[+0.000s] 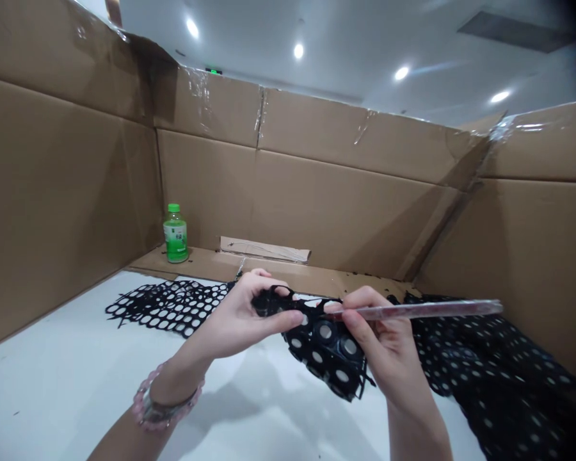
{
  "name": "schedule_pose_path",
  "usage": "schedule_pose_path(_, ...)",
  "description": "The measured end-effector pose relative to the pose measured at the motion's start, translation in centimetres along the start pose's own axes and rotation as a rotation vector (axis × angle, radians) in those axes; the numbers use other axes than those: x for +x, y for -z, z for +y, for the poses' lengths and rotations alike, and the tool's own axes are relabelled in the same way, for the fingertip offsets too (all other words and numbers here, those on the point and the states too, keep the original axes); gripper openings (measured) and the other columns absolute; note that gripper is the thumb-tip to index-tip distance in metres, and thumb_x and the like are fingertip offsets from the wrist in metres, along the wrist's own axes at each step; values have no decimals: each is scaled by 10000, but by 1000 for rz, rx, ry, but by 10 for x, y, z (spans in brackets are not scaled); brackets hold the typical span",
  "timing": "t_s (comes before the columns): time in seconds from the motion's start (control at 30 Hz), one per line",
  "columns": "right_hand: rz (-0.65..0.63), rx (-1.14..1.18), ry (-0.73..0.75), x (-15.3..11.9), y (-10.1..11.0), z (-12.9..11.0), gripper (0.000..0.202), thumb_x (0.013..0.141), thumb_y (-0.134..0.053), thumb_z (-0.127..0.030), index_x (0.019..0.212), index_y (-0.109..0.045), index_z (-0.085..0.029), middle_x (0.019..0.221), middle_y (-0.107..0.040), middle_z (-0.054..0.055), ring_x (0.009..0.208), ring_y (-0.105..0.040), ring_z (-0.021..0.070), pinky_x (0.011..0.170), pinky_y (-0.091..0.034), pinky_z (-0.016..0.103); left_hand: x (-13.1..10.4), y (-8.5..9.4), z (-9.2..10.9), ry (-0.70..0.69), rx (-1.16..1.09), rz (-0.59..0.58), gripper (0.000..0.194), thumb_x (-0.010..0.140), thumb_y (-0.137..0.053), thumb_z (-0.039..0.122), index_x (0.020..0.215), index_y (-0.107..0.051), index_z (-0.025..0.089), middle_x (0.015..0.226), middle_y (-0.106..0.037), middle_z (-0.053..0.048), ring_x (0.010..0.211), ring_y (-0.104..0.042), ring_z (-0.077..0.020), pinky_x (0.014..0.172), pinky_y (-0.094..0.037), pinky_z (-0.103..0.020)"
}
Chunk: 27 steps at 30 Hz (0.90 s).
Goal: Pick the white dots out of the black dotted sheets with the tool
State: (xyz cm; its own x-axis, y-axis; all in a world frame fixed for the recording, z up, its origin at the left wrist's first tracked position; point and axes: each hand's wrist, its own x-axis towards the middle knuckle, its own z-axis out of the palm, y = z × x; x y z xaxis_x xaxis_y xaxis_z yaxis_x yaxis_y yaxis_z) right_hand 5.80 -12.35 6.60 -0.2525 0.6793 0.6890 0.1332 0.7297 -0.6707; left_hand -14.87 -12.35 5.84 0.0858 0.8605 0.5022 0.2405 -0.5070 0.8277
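A black piece of material with round pale spots (pixel 317 355) hangs between my hands above the white table. My left hand (pixel 249 314) grips its upper left part between thumb and fingers. With my right hand (pixel 384 336) I pinch a thin, long tool with a clear, reddish handle (pixel 427 310). The handle points right, and the tool's left end touches the material's upper edge. The tool's tip is too small to make out. Beads and a band circle my left wrist.
Black netting with round holes (pixel 173 307) lies on the white table (pixel 77 378) at the left. A heap of black spotted material (pixel 489 365) covers the right side. A green bottle (pixel 176 237) stands at the back left. Cardboard walls (pixel 326 205) enclose the table.
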Motion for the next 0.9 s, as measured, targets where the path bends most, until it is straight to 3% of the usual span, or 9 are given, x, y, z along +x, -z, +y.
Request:
schedule_pose_path(0.33,0,-167,-26,-5,-1,-6,195,951,-518,-268,762,-545,-232,615,-482,-58,532,-454,93,501,-380,183,0,2,7,-109,224,-60,196,783,-688,360,758,-664,167,755,-643,-56,831,-497,-208,735,-446,-312)
schedule_pose_path(0.5,5,-431,132,-9,-10,-14,165,930,-521,-160,780,-528,-227,640,-541,-54,530,-514,91,516,-395,191,-2,3,12,-156,346,-147,194,821,-645,337,721,-638,171,668,-599,-30,765,-451,-189,683,-411,-289)
schedule_pose_path(0.63,36,-535,289,-11,-23,-13,179,908,-503,-63,818,-492,-217,614,-542,-42,502,-539,99,502,-407,195,-5,1,6,-99,208,-54,196,771,-689,367,791,-652,176,745,-571,-36,808,-491,-199,724,-449,-306)
schedule_pose_path(0.73,102,-567,368,-13,-30,-12,182,880,-511,-15,874,-506,-197,649,-578,-16,541,-576,108,559,-450,195,-6,-1,2,-7,8,-20,257,718,-736,402,832,-662,183,822,-517,-27,770,-536,-176,665,-488,-281)
schedule_pose_path(0.9,120,-486,295,-11,-23,-12,153,904,-530,-83,831,-518,-217,625,-564,-49,507,-540,78,525,-429,164,-2,-1,4,106,-220,-83,238,699,-766,353,789,-631,179,809,-529,-3,710,-580,-135,587,-500,-214)
